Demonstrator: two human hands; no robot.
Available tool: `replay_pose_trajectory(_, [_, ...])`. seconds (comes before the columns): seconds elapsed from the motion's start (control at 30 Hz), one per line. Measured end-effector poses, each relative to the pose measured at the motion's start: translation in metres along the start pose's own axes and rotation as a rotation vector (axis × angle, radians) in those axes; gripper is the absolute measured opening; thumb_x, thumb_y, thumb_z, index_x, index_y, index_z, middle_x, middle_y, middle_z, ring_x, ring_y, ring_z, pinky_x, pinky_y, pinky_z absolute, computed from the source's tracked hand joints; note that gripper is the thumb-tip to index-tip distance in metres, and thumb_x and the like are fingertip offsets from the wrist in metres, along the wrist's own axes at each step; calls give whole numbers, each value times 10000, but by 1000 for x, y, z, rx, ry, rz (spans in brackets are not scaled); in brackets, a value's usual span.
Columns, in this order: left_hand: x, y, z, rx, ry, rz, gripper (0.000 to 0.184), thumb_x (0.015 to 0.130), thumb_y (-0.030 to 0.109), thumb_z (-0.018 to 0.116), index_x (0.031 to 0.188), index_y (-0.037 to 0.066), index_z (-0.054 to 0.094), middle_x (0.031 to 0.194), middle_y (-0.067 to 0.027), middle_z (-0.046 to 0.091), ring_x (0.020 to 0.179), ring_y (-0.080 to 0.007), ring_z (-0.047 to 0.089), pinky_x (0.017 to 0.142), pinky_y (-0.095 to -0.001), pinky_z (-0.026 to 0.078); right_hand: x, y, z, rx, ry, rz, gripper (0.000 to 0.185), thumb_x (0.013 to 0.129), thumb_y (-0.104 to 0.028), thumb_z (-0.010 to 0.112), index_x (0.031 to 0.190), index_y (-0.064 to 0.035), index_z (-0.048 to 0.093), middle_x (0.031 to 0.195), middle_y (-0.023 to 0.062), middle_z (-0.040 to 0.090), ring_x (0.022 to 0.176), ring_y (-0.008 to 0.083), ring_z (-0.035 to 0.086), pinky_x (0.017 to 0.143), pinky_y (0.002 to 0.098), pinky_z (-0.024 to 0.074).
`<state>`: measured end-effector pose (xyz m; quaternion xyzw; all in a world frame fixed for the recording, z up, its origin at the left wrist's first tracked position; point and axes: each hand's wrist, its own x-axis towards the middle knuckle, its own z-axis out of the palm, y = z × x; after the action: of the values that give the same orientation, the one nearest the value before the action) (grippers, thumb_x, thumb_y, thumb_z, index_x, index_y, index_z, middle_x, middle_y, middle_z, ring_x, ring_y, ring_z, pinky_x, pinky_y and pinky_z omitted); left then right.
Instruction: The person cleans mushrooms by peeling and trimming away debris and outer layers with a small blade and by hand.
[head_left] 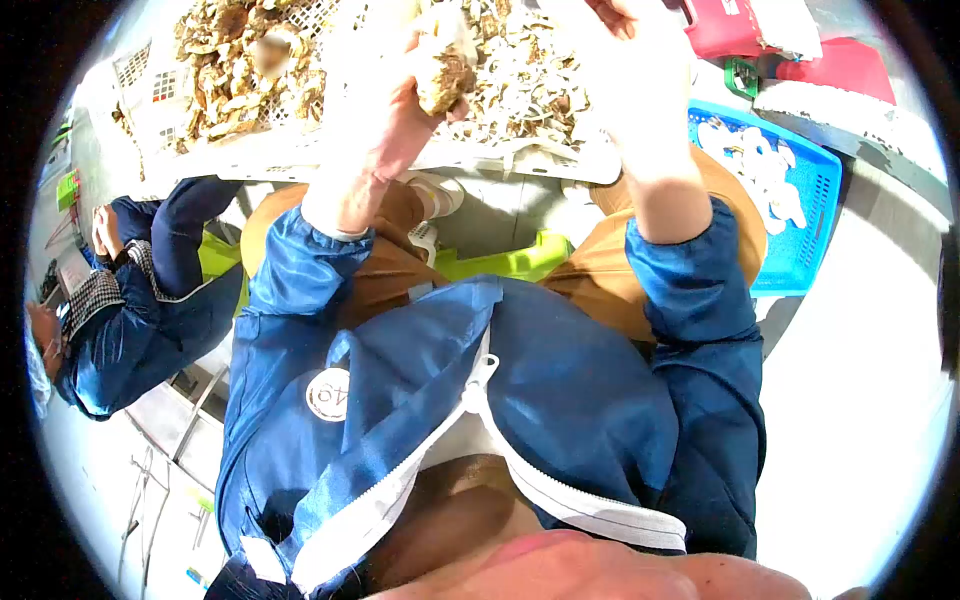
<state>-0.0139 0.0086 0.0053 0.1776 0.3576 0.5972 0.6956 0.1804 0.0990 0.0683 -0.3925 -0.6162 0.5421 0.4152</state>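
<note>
Item: brown-and-pale mushroom-like clump [446,75], far middle, over the white tray [570,168], grasped in the left hand [396,128]; likely light, soft, tearable, best held by its thicker brown end. Right hand [630,60]: glare-washed, grip untellable.

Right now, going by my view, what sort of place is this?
Probably a food-sorting or processing room: a white crate holds heaped brownish pieces, a blue basket holds pale pieces, and the jacket bears a round numbered badge.
</note>
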Motion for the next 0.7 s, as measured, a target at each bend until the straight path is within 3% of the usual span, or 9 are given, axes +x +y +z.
replay_pose_trajectory(0.03, [2, 2, 10, 117, 125, 84, 363, 987, 225, 573, 1310, 62, 548, 1202, -110, 624, 1084, -198, 601, 910, -357, 514, 4, 6, -3, 197, -34, 131, 70, 905, -76, 680, 904, -8, 664, 897, 45, 647, 795, 121, 586, 735, 278, 480])
replay_pose_trajectory(0.13, [7, 11, 18, 234, 168, 191, 406, 975, 167, 575, 1367, 97, 495, 1215, -66, 621, 1068, -197, 626, 882, -385, 535, 2, -2, -7, -127, -215, 129, 116, 892, -108, 702, 881, 3, 668, 868, 33, 610, 790, 114, 561, 736, 268, 467])
replay_pose_trajectory(0.23, [5, 20, 29, 273, 184, 270, 412, 972, 113, 556, 1377, 93, 482, 1212, -61, 609, 1062, -185, 617, 878, -360, 528, 0, -7, -5, -122, -285, 223, 136, 888, -130, 707, 871, 1, 675, 848, 38, 598, 788, 122, 565, 735, 267, 464])
replay_pose_trajectory(0.4, [8, 19, 7, 322, 221, 310, 407, 972, 101, 574, 1370, 98, 491, 1211, -56, 621, 1079, -166, 624, 907, -330, 521, 0, -1, -1, -16, -307, 191, 126, 893, -69, 676, 955, 39, 694, 978, 116, 714, 907, 157, 658, 816, 298, 531])
replay_pose_trajectory(0.5, [7, 13, 2, 368, 245, 307, 388, 967, 79, 592, 1349, 86, 521, 1189, -55, 659, 1043, -160, 650, 901, -309, 530, -3, -1, 6, -95, -299, 106, 138, 893, -65, 676, 975, 45, 692, 940, 115, 708, 905, 149, 663, 807, 303, 535])
replay_pose_trajectory(0.6, [5, 8, 3, 458, 306, 348, 400, 942, 41, 611, 1333, 57, 528, 1168, -83, 666, 1004, -162, 659, 878, -321, 544, -10, 3, 7, -249, -224, 49, 139, 868, -106, 707, 959, 0, 713, 867, 110, 712, 808, 177, 683, 747, 317, 547])
replay_pose_trajectory(0.63, [2, 13, 15, 649, 261, 338, 436, 948, 106, 642, 1363, 50, 520, 1128, -84, 664, 986, -155, 643, 866, -281, 529, -11, 9, 11, -309, -192, 2, 152, 863, -134, 724, 964, -20, 727, 841, 106, 720, 773, 178, 692, 721, 318, 551])
replay_pose_trajectory(0.67, [3, 13, 15, 661, 223, 465, 453, 930, 76, 666, 1358, 35, 524, 1131, -73, 664, 978, -130, 635, 842, -268, 534, -9, 19, 13, -174, -199, -58, 171, 872, -144, 721, 976, -7, 721, 860, 113, 726, 765, 184, 691, 720, 318, 548])
replay_pose_trajectory(0.7, [-1, 14, 22, 625, 222, 396, 424, 922, 94, 680, 1319, 22, 548, 1098, -62, 660, 979, -133, 631, 844, -274, 534, -11, 18, 12, -247, -220, -39, 182, 883, -139, 715, 991, 8, 714, 893, 123, 729, 761, 196, 692, 734, 318, 550])
